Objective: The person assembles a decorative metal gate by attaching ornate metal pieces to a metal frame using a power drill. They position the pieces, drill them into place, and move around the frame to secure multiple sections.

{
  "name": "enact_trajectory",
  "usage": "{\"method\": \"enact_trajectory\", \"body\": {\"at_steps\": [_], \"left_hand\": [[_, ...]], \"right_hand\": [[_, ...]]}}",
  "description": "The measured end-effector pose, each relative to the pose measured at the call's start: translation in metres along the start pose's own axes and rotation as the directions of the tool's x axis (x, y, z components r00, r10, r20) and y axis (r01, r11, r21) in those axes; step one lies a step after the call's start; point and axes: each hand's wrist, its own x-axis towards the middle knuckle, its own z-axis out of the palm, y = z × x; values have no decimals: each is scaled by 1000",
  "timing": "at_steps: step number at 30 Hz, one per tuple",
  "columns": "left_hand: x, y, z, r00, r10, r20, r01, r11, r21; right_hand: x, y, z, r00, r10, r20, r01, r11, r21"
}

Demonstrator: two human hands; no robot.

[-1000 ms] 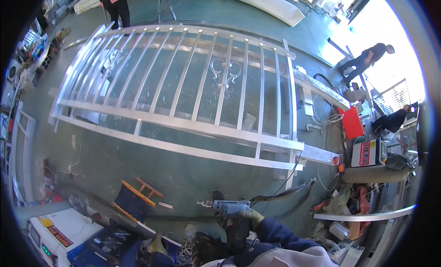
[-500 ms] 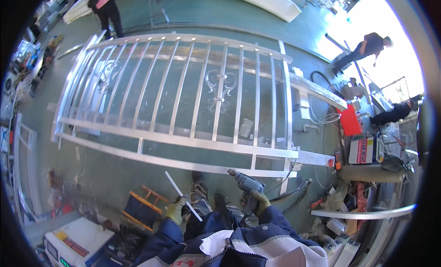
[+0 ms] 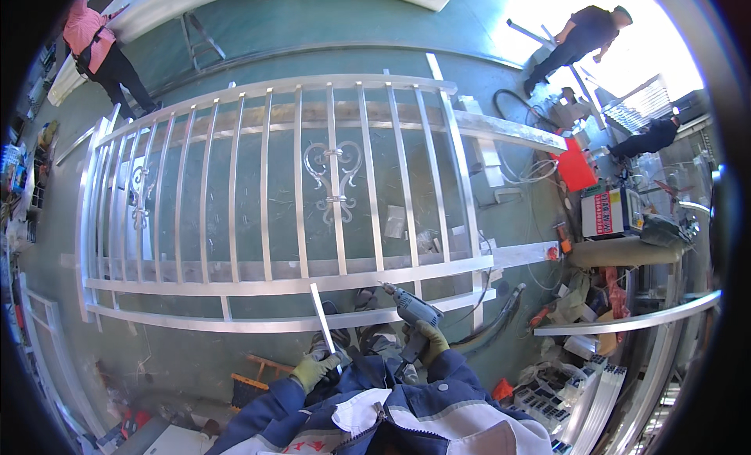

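Large silver metal railing panel of upright bars [image 3: 300, 173], appearing to lie over long silver metal beams [image 3: 508, 128], directly in front of the person, above the green floor [image 3: 172, 353]; the framework looks largely complete, the bars standing spaced between an upper rail [image 3: 258, 87] and a lower rail [image 3: 188, 287], with a separate bottom rail [image 3: 188, 320] carried on short posts along the near side; the finish is bright and smooth, and the straight edges bow toward the rim of the view; two curled silver scroll ornaments [image 3: 336, 198] are in place, one near mid-panel, one toward the left end; the unfinished part, as judged, is at the near side, where one piece is loose; a blue-grey power drill [image 3: 415, 308] points its tip toward the lower rail, contact being impossible to tell; the right gloved hand [image 3: 432, 339] wraps the drill's handle; the left gloved hand [image 3: 315, 369] closes around a slender silver metal strip [image 3: 321, 318], whose far end overlaps the lower rail in view, touching or apart unclear; holes, if any, are too small to see.
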Motion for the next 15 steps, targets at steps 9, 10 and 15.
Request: {"method": "enact_trajectory", "body": {"at_steps": [9,10,15], "left_hand": [[124,131,-17,953,172,-251,-3,830,558],[145,161,-20,896,354,-268,-67,705,706],[239,352,-16,888,272,-371,127,630,766]], "right_hand": [[81,-24,-3,988,153,-32,-148,980,134],[87,-33,2,988,153,-10,-151,982,111],[103,-72,19,987,158,-10,-157,987,24]]}}
